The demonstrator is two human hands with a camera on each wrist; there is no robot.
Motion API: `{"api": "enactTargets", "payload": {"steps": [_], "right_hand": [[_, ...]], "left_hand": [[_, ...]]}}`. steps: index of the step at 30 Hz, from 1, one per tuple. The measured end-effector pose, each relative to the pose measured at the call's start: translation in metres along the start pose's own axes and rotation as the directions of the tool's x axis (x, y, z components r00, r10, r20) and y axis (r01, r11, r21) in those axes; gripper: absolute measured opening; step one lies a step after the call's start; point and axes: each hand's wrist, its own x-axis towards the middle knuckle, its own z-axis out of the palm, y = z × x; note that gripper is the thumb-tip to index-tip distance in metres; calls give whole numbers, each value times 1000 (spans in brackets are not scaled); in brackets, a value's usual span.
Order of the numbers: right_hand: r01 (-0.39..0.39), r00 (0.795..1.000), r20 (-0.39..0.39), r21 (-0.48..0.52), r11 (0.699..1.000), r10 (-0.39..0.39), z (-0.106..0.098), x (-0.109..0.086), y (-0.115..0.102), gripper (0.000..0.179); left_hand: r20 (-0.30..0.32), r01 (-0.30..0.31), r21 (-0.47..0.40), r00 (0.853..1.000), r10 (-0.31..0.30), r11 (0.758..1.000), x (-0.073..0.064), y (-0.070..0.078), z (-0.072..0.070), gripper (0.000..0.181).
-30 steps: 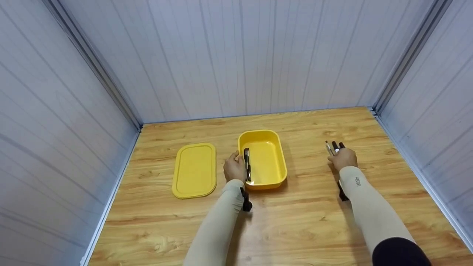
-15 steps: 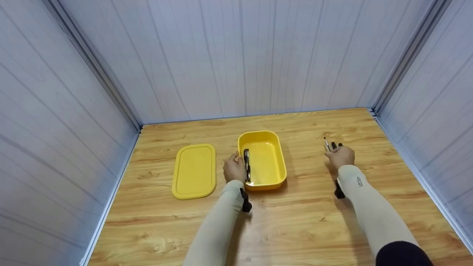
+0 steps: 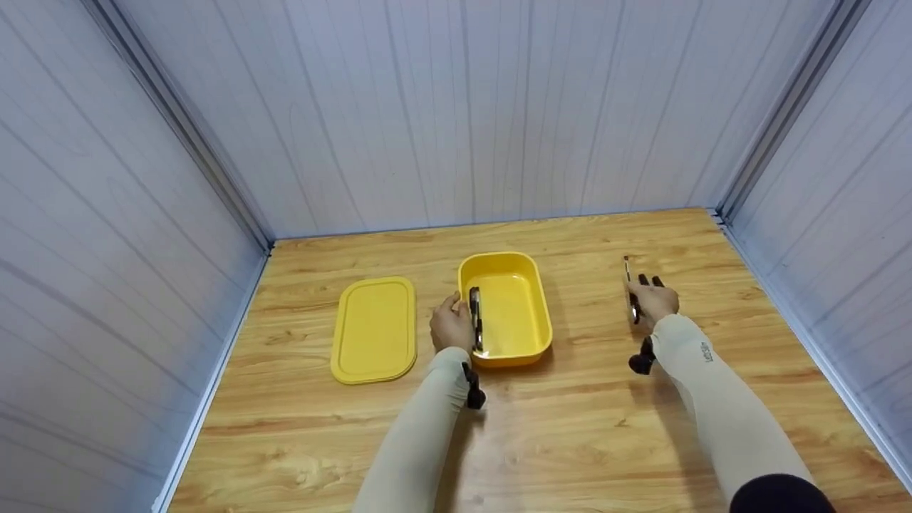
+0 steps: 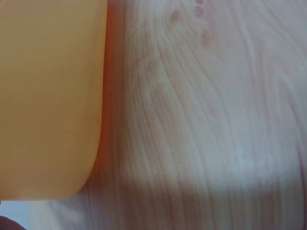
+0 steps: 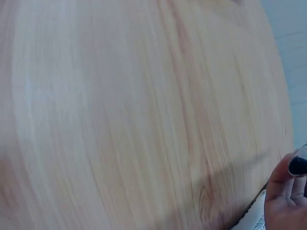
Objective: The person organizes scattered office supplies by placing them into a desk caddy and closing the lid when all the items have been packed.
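A yellow plastic box (image 3: 524, 299) stands lidless on the wooden table. My left hand (image 3: 452, 326) holds its left wall, fingertips at the rim. Inside, along that wall, lies a dark pen (image 3: 476, 317) with a shiny end. The box's outer side (image 4: 48, 96) fills the left of the left wrist view. To the right, my right hand (image 3: 657, 299) pinches a pen (image 3: 635, 311) between thumb and fingers. One dark, clear-edged end (image 5: 298, 166) of it shows in the right wrist view. Just beyond the knuckles, two black pen ends (image 3: 643, 279) poke out; the hand hides the rest.
A flat yellow lid (image 3: 375, 331) lies on the table (image 3: 570, 442) left of the box. Pale panel walls (image 3: 427, 121) rise behind and on both sides of the table.
My right hand has shifted slightly left and turned, and the pen in it has swung, so its lower end now shows below the fingers. The left hand and box stay put.
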Motion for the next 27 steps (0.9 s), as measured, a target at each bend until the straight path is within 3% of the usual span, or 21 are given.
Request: {"api": "enactTargets", "payload": {"steps": [4, 7, 15, 21, 27], "right_hand": [[-55, 996, 82, 177, 983, 41, -4, -2, 0, 18], [-78, 989, 139, 233, 969, 46, -6, -5, -1, 17], [-84, 983, 183, 275, 958, 34, -3, -5, 0, 19], [-85, 982, 189, 353, 932, 18, 4, -6, 0, 24], [-86, 974, 225, 383, 920, -3, 6, -22, -9, 25]], "left_hand": [[4, -1, -2, 1000, 1, 1000, -1, 1, -1, 30], [-1, -3, 3, 1000, 3, 1000, -1, 0, 0, 30], [-11, -3, 9, 1000, 3, 1000, 1, 1, 0, 29], [5, 10, 3, 1000, -10, 1000, 1, 1, -1, 30], [1, 10, 5, 1000, -10, 1000, 2, 0, 0, 30]]}}
